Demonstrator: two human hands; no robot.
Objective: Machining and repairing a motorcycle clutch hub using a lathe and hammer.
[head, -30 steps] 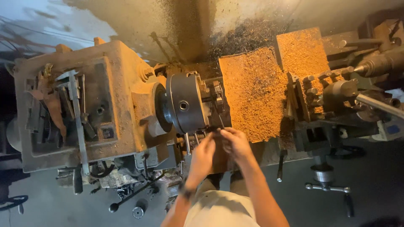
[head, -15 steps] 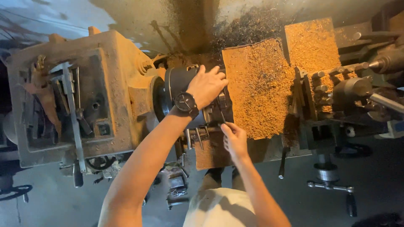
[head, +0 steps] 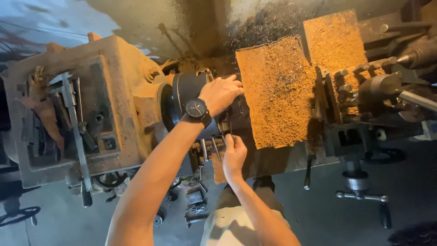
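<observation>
Rust-brown cast iron fills the left of the scene, where the headstock (head: pixel 86 114) of an old lathe sits with a long flat metal tool (head: pixel 75 132) lying across its top. Just right of it is the dark round chuck (head: pixel 186 102), near the middle of the view. A person's left hand (head: pixel 221 93), with a black wristwatch (head: pixel 196 109) on the wrist, lies over the far right side of the chuck, palm down and fingers curved loosely across its face; whether they actually clamp anything cannot be told. Just nearer, below the chuck, the right hand (head: pixel 234 155) reaches up with its fingers bunched at the chuck's lower edge, beside a few thin metal levers (head: pixel 209 148); what, if anything, they pinch is hidden. Right of both hands, two flat slabs thick with orange-brown swarf (head: pixel 277 91) cover the bed, the second one (head: pixel 334 38) farther back. On the far right stands the tool post (head: pixel 359 91) and carriage, grey and greasy, with a handwheel (head: pixel 362 196) low on the near side above the dark floor.
</observation>
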